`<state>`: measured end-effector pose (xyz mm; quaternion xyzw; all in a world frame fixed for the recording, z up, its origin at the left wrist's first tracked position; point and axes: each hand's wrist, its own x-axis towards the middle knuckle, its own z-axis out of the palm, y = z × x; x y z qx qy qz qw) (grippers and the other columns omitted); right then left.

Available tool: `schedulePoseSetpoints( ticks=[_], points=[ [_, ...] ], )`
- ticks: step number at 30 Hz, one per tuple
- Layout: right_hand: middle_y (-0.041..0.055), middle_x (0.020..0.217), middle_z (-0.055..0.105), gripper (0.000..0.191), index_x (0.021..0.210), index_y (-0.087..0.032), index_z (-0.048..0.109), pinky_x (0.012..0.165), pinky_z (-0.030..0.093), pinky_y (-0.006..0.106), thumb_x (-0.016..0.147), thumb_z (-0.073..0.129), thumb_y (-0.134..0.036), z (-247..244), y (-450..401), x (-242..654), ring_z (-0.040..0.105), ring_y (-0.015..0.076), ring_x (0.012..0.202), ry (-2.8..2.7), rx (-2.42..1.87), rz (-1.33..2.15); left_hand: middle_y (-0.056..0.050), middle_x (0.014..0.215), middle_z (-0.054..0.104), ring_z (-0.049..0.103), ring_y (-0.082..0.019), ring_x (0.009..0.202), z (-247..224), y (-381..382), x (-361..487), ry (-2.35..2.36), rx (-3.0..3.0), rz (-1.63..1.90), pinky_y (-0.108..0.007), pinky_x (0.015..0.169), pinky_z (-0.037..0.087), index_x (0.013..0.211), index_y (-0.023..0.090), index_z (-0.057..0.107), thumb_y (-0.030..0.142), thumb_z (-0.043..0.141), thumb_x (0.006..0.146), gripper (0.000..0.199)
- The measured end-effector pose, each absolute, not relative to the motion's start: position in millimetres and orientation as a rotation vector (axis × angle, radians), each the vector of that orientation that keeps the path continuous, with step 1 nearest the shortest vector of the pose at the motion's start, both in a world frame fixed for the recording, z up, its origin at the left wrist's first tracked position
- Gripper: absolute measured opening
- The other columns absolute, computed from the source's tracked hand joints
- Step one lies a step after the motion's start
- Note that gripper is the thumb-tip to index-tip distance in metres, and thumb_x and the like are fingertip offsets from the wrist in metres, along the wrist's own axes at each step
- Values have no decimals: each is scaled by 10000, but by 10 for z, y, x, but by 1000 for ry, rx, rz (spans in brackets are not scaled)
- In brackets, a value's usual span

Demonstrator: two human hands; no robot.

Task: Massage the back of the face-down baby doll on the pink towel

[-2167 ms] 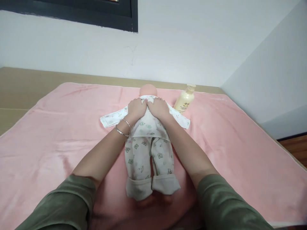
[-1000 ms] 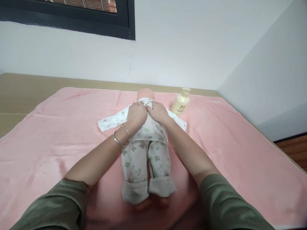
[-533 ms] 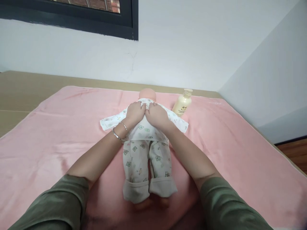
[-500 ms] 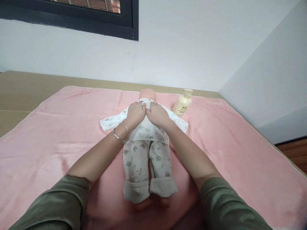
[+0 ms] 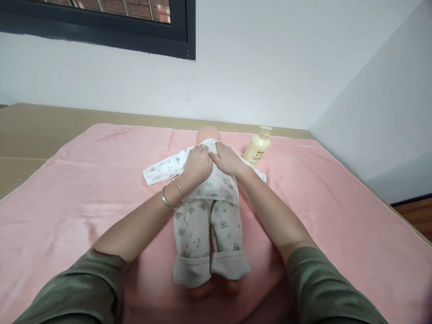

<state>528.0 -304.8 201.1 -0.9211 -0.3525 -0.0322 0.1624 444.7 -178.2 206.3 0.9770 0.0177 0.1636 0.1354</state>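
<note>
- I see a pink blanket (image 5: pixel 337 202) spread across most of the view.
- I find the baby doll (image 5: pixel 216 189) lying mid-blanket in white printed clothes, head away from me.
- I have the left hand (image 5: pixel 200 165) on the doll's upper body; I cannot tell whether its grip pinches cloth.
- The right hand (image 5: pixel 228 159) rests beside it, thumb apart from fingers; pinching, I cannot tell.
- A pump bottle (image 5: pixel 258 147) sits near the right-side sleeve.
- A silver bangle (image 5: pixel 163 197) rings the left wrist.

The head camera looks forward and down past the hands (image 5: pixel 199 165) toward the wall (image 5: pixel 256 67).
</note>
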Motion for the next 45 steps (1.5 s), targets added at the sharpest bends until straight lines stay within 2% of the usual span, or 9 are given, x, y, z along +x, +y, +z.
schedulePoseSetpoints(
  ticks=[9,14,21,26,30,37,40,42,45],
  points=[
    [243,1562,520,609,1492,-13,468,1197,362,459,1078,335,-439,2047,-3058,5226,500,348,1443,-990,-2651,-124,-235,1269,674,609,-352,1236,2079,-1685,4476,64,2762,407,-474,1102,465,1217,67,623,186,350,968,388],
    [252,1497,578,584,1460,13,495,1169,390,468,1091,315,-402,2162,-2975,4961,537,365,1387,-886,-2775,-143,-227,1255,702,635,-341,1213,2001,-1505,4587,206,2623,342,-458,1085,475,1169,83,662,347,308,1020,466],
    [312,1449,587,487,1422,49,534,1138,410,454,1027,384,-193,2162,-2824,4535,555,374,1368,-898,-2925,-294,-190,1150,736,676,-293,1083,2019,-1509,4582,217,2648,340,-397,980,518,1084,104,686,345,277,1038,477],
    [258,1472,591,519,1411,0,546,1158,386,440,1079,332,-338,2123,-2923,4958,549,337,1368,-805,-2719,-169,-237,1201,697,640,-328,1210,2211,-1746,4380,100,2893,324,-421,1078,482,1165,35,661,150,330,983,395],
    [245,1480,586,568,1405,-14,549,1167,372,455,1064,371,-432,2094,-3000,5197,517,354,1380,-767,-2646,-106,-228,1231,686,611,-319,1269,2319,-1849,4275,10,2900,254,-409,1117,465,1155,49,667,109,360,959,369],
    [275,1409,622,543,1384,31,557,1144,385,492,1072,322,-346,2154,-2899,4842,571,386,1296,-787,-2827,-178,-212,1293,696,640,-317,1236,2207,-1618,4474,182,2721,230,-410,1074,480,1181,87,660,228,322,1007,405],
    [319,1447,578,526,1424,71,517,1168,367,498,1049,354,-259,2169,-2835,4632,532,403,1357,-902,-2878,-269,-183,1233,732,676,-312,1129,2110,-1487,4558,255,2610,242,-407,971,516,1133,126,680,334,299,1019,449],
    [319,1448,576,499,1417,56,533,1170,369,491,1039,354,-216,2178,-2832,4593,530,392,1368,-968,-2866,-267,-164,1195,748,689,-302,1066,2092,-1459,4570,283,2576,229,-398,909,528,1123,145,691,371,278,1023,481],
    [274,1435,603,496,1386,-3,575,1136,411,456,1072,307,-278,2187,-2896,4741,555,357,1351,-877,-2772,-108,-199,1205,736,683,-319,1104,2148,-1555,4503,287,2699,234,-408,951,522,1136,102,698,352,285,1026,495]
  ],
)
